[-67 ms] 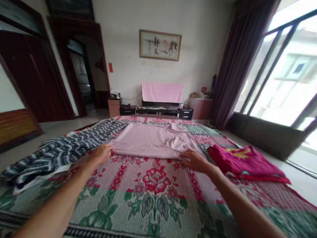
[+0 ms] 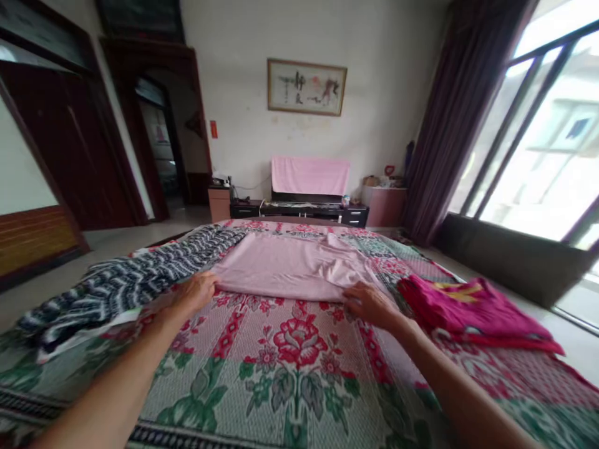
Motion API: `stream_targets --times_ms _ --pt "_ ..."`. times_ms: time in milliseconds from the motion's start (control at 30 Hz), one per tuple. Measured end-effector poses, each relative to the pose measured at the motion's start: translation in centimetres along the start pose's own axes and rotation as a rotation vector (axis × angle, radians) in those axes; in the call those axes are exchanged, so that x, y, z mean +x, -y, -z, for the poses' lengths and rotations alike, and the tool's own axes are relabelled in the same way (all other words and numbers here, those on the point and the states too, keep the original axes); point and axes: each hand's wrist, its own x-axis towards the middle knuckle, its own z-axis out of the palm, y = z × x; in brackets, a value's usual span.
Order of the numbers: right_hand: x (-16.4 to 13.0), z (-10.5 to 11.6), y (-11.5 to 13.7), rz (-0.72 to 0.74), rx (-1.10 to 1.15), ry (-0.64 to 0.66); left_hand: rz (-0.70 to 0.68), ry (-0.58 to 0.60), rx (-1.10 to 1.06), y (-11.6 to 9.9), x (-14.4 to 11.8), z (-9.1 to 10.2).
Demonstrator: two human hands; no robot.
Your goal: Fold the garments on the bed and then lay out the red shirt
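Observation:
A pale pink garment (image 2: 281,265) lies spread on the flowered bedcover (image 2: 299,380), its near edge straight and its right part wrinkled. At the near left corner, the fingers of my left hand (image 2: 201,288) close on the cloth. My right hand (image 2: 367,302) grips the same edge near its right end. Part of each hand's fingertips is hidden by the cloth and the knuckles. I cannot make out what kind of garment it is.
To the left lies a black-and-white striped knit piece (image 2: 154,268). A folded magenta and red pile of clothes (image 2: 482,312) sits on the right. Beyond the bed stands a low black cabinet (image 2: 355,215) with a pink cloth (image 2: 311,174) above it.
The whole view has shifted slightly, so things appear a little farther right. Both hands keep their hold on the pink garment.

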Motion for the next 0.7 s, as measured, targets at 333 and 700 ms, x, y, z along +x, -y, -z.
stream_targets --times_ms 333,700 --pt "1.0 -0.2 1.5 -0.204 -0.081 -0.053 0.139 -0.054 -0.051 -0.9 0.4 1.2" --pt "0.0 3.7 0.8 -0.052 0.06 0.081 0.162 0.139 -0.009 -1.7 0.4 5.6"
